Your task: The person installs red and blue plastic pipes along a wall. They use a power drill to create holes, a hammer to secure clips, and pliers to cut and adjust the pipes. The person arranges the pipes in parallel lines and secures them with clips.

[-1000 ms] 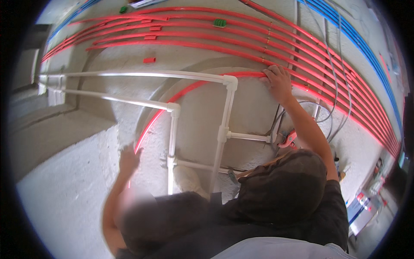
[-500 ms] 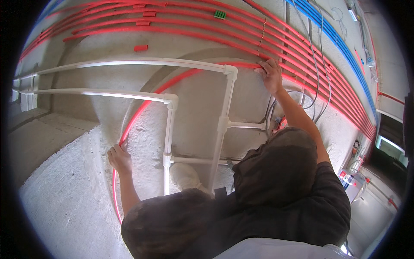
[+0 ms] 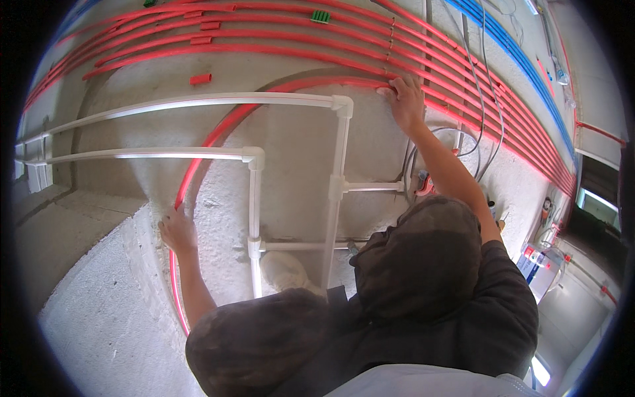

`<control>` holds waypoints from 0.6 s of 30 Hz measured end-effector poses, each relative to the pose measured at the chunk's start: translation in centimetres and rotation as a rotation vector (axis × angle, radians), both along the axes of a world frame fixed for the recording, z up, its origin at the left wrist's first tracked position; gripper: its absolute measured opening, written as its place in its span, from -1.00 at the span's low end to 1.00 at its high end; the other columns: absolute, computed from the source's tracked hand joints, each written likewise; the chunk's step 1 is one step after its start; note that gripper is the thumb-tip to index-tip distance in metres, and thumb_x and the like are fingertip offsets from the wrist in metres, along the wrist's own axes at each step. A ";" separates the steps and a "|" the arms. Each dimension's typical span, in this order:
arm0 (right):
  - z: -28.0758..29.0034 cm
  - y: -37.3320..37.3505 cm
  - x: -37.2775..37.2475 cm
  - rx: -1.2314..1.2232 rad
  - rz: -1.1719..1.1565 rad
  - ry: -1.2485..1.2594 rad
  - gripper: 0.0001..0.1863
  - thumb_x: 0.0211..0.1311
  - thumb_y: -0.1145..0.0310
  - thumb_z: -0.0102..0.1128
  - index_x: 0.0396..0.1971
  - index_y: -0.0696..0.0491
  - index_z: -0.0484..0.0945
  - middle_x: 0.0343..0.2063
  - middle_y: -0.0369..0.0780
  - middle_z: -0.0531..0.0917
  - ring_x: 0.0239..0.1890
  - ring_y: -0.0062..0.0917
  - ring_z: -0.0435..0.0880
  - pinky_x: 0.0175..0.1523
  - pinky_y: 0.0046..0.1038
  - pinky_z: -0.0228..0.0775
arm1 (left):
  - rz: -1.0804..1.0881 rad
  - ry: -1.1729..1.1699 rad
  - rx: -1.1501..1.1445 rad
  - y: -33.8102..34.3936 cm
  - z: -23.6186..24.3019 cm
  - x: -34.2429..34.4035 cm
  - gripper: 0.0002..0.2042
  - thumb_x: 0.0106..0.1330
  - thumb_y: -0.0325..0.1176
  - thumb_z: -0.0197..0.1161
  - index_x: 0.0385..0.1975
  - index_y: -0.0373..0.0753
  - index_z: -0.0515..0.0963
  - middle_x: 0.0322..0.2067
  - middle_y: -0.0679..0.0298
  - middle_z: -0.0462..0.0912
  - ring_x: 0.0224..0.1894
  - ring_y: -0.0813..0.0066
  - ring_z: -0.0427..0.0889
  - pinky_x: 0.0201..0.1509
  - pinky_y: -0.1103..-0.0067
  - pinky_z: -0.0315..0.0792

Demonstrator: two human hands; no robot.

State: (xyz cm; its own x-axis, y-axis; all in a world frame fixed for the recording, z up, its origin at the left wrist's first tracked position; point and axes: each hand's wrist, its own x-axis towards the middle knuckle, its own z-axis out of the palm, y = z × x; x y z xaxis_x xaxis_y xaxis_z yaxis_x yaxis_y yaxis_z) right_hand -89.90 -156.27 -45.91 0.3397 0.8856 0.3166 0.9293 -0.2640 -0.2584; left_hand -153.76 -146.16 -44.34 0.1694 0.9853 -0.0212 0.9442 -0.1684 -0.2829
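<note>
A long, bent red conduit pipe (image 3: 219,131) arcs in front of the wall, behind two white pipes. My left hand (image 3: 178,231) is closed around its lower left part, and the pipe continues below the fist toward my dark sleeve. My right hand (image 3: 405,102) grips the pipe's upper right end, fingers up against the lowest of several straight red pipes (image 3: 278,49) fixed on the wall. Whether the bent pipe touches that row or sits just under it, I cannot tell.
White pipes with elbow joints (image 3: 342,104) stand out between my arms. Grey cables (image 3: 481,99) hang at the right, near a red-handled tool (image 3: 424,184). Blue pipes (image 3: 522,63) run at upper right. A short red pipe piece (image 3: 200,79) and a green clip (image 3: 320,16) are on the wall.
My right hand has moved up with the pipe's end, closer to the straight red row. The arc and its shadow on the wall have shifted. My left hand keeps its hold.
</note>
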 end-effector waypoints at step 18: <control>3.2 0.5 0.0 -0.289 -0.090 0.016 -0.52 0.20 -0.10 0.37 -0.15 0.02 0.65 -0.09 -0.16 0.67 0.10 -0.12 0.61 0.08 -0.10 0.56 | -0.024 0.061 -0.226 -0.8 0.8 0.7 -0.53 0.61 0.05 -0.01 -0.17 -0.27 0.64 -0.34 -0.07 0.74 -0.28 -0.13 0.76 -0.19 0.18 0.67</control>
